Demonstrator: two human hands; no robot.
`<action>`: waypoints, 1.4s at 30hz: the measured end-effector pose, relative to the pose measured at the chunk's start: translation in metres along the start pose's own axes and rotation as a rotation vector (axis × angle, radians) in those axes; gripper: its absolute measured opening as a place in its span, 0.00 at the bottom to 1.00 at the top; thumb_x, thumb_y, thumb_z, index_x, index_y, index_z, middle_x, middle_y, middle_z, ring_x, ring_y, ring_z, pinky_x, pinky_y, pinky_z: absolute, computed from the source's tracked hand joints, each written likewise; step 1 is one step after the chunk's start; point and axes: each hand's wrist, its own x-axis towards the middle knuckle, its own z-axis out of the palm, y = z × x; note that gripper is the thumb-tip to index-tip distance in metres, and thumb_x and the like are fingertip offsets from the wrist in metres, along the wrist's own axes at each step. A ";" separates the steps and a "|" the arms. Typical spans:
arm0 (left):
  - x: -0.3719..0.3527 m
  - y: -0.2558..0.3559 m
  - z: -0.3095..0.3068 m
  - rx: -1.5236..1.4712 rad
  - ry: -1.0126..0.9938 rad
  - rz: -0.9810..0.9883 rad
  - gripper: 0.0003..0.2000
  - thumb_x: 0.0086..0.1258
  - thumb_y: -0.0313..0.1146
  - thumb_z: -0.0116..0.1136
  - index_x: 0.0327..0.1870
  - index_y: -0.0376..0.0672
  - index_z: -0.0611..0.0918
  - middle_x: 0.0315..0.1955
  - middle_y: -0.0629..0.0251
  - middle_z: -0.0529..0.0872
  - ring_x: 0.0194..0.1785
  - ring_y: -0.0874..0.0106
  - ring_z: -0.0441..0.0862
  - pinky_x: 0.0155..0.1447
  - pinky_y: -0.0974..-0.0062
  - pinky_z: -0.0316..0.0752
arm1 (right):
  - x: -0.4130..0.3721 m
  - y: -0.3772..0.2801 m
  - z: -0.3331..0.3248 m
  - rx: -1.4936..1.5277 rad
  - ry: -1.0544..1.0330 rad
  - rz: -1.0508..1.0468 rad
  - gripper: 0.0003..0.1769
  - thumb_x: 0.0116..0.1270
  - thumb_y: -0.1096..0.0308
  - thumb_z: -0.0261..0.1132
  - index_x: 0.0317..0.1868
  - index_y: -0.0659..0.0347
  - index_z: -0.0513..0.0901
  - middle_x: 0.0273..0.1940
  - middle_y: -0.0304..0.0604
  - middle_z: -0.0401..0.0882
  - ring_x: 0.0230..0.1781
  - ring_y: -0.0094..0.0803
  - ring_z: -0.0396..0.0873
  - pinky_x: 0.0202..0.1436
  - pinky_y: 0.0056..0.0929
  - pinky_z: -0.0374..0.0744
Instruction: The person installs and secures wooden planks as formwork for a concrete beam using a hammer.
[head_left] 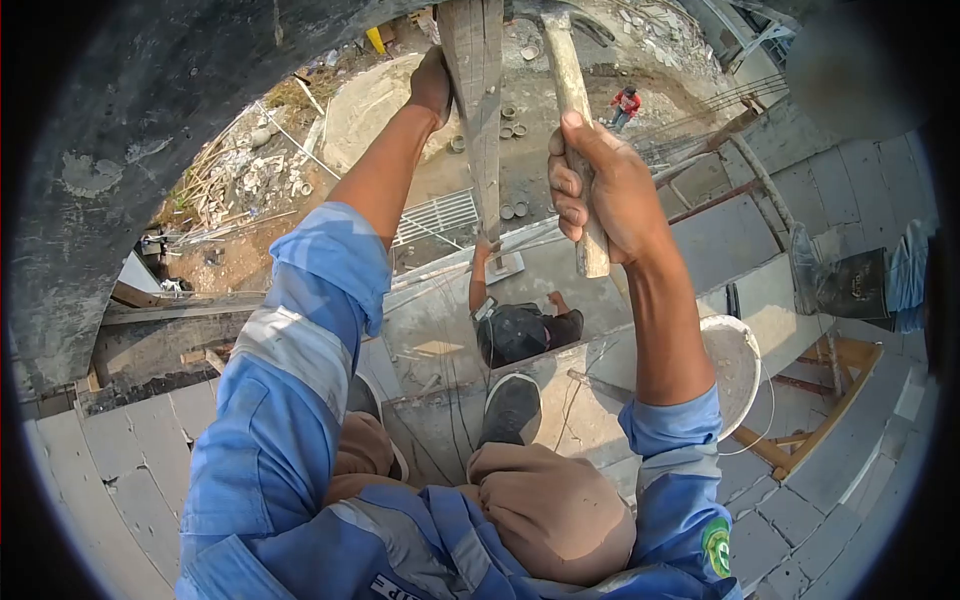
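My right hand is wrapped round the wooden handle of a claw hammer, raised with its metal head at the top of the view. My left hand is against the side of a long wooden board that stands upright in front of me. Its fingers are mostly hidden behind the board, so their grip does not show. Below, a co-worker in a dark cap has one raised hand at the lower end of the board.
I am high on a concrete ledge, over a drop to the ground. A white bucket stands at my right, near a wooden frame. A dark curved panel fills the upper left. Far below are rubble and a person in red.
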 end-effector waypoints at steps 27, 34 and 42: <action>-0.001 -0.017 0.009 0.448 0.248 0.165 0.19 0.72 0.42 0.42 0.44 0.36 0.83 0.41 0.56 0.85 0.43 0.68 0.79 0.50 0.71 0.70 | -0.043 0.144 -0.063 -0.413 0.406 0.356 0.13 0.72 0.59 0.63 0.37 0.58 0.71 0.21 0.31 0.67 0.14 0.18 0.66 0.15 0.21 0.66; -0.015 0.000 0.019 0.482 0.207 0.167 0.13 0.72 0.30 0.38 0.46 0.38 0.78 0.41 0.39 0.83 0.47 0.44 0.80 0.52 0.52 0.73 | -0.035 0.147 -0.043 -0.417 0.436 0.229 0.15 0.74 0.59 0.61 0.35 0.60 0.70 0.20 0.33 0.68 0.13 0.19 0.67 0.14 0.22 0.66; -0.010 0.001 0.014 0.181 0.220 0.018 0.18 0.72 0.40 0.44 0.42 0.34 0.83 0.39 0.57 0.85 0.41 0.67 0.82 0.47 0.70 0.73 | -0.050 0.193 -0.047 -0.451 0.347 0.382 0.16 0.73 0.58 0.61 0.37 0.63 0.72 0.21 0.34 0.70 0.16 0.22 0.69 0.20 0.27 0.69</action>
